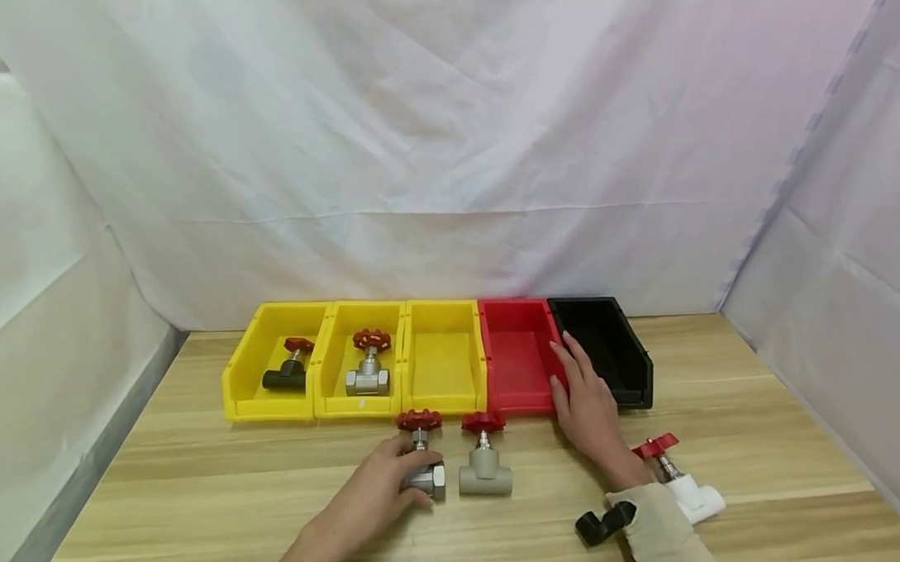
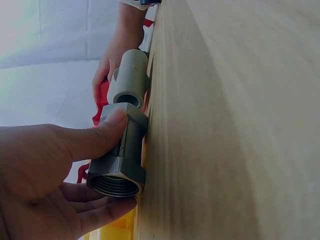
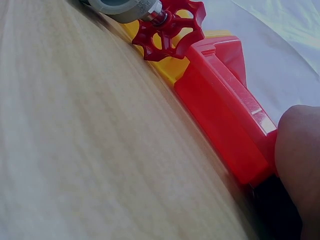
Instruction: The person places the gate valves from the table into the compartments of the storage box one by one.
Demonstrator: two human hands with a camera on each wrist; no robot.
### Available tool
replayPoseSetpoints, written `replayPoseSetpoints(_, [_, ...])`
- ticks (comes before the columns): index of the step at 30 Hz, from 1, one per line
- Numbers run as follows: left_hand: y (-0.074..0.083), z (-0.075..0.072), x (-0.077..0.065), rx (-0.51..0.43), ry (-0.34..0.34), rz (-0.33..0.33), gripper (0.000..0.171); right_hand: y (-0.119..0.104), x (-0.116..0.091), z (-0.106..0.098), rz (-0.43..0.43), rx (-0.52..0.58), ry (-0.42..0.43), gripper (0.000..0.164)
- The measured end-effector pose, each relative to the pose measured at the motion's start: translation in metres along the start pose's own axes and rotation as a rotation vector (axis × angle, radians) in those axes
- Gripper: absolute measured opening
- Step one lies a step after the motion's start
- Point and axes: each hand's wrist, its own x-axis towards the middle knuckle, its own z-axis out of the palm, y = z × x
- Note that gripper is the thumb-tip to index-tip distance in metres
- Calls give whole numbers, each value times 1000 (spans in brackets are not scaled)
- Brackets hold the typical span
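A metal gate valve (image 1: 425, 480) with a red handwheel stands on the table, and my left hand (image 1: 388, 480) grips its body. In the left wrist view, the thumb presses on one side of the valve's hex-ended body (image 2: 125, 145), with fingers on the other. Just right of it, a grey plastic tee valve (image 1: 485, 472) with a red wheel stands untouched. My right hand (image 1: 590, 404) rests with extended fingers over the wall between the red bin (image 1: 521, 400) and the black bin (image 1: 638, 382). In the right wrist view only part of that hand (image 3: 300, 155) shows.
Three yellow bins (image 1: 443, 403) continue the row leftward. The leftmost holds a black valve (image 1: 285, 374), the second a metal valve (image 1: 368, 379). By the right forearm lie a white valve (image 1: 692, 497) with a red handle and a black fitting (image 1: 603, 524). White cloth (image 1: 445, 149) hangs behind.
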Motion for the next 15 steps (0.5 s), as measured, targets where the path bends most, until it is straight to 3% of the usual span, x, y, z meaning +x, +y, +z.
replayPoseSetpoints(7, [0, 1, 0, -20, -20, -40, 48, -1, -1, 0, 8, -1, -6, 57])
replayPoseSetpoints(15, [0, -1, 1, -24, -2, -30, 44, -1, 0, 0, 11, -11, -7, 58])
